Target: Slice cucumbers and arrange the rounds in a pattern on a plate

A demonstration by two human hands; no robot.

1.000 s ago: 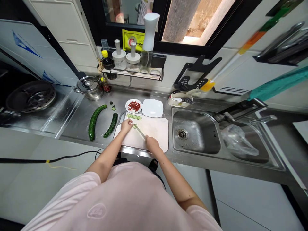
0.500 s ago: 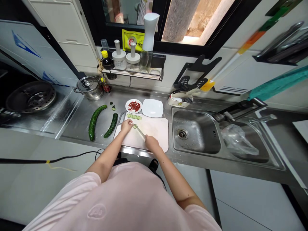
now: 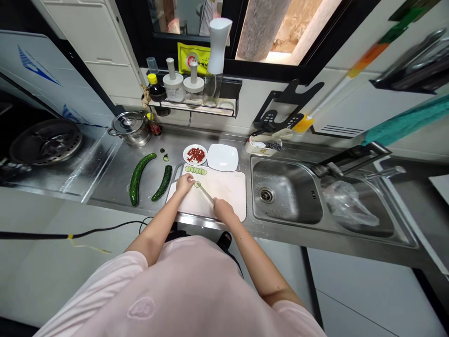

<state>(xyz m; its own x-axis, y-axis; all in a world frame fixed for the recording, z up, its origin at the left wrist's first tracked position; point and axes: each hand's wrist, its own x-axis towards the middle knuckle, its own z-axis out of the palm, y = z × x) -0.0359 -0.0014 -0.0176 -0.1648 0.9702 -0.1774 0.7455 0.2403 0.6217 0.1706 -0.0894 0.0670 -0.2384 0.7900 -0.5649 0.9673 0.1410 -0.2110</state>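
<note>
Pale and thin, a cucumber slice (image 3: 198,185) lies on the white cutting board (image 3: 226,187). My left hand (image 3: 184,183) is at its left edge, fingers bunched and seeming to pinch it. My right hand (image 3: 223,209) is wrapped round the handle of a knife (image 3: 206,193), whose blade points up and left with its tip at the slice. Behind my left hand, a row of overlapping cucumber slices (image 3: 195,171) lies along the board's far edge. Two green cucumbers, a longer one (image 3: 139,179) and a shorter one (image 3: 162,183), rest on the steel counter to the left.
Beyond the board stand a white plate with chopped red pieces (image 3: 195,154) and a white square plate (image 3: 222,157). Cucumber end scraps (image 3: 166,157) lie left of them. A lidded steel pot (image 3: 131,128) is farther back. To the right is a sink (image 3: 286,199).
The knife and my right hand have shifted very slightly to the right. My left hand and the cucumbers stay nearly where they were.
</note>
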